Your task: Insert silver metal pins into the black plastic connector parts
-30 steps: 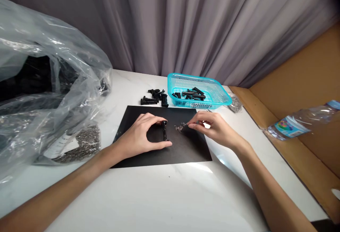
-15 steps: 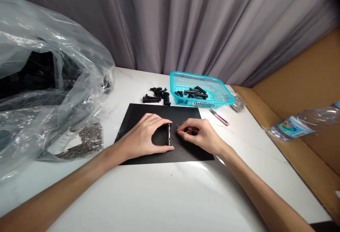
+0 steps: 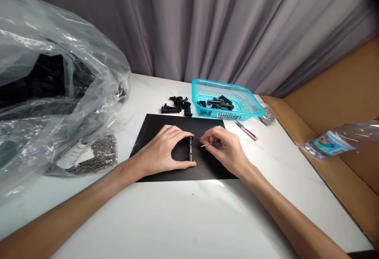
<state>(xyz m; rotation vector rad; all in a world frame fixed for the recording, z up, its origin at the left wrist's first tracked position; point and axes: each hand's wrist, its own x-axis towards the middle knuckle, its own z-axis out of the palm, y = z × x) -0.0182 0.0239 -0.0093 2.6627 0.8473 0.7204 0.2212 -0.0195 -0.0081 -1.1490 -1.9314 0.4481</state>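
My left hand (image 3: 161, 148) grips a narrow black plastic part (image 3: 190, 149) by its two ends, between thumb and forefinger, over the black mat (image 3: 183, 120). To the right of that part, my right hand (image 3: 223, 144) is closed in a pinch around a thin, light-coloured rod (image 3: 205, 145), whose tip points left. The rod and the black part are apart. Tiny metal pieces (image 3: 200, 137) lie on the mat by my right fingertips, partly hidden by them.
A blue basket (image 3: 257, 111) with black parts stands at the back. More black parts (image 3: 177, 105) sit beside it. A pink-handled cutter (image 3: 247, 131) lies right. Clear bags (image 3: 97, 152) fill the left side, one with small metal pieces. A plastic bottle (image 3: 331, 142) rests by cardboard.
The view has shifted slightly. My right fingers have changed their angle, and more of the thin rod shows, pointing left. My left hand keeps the same hold on the black part.
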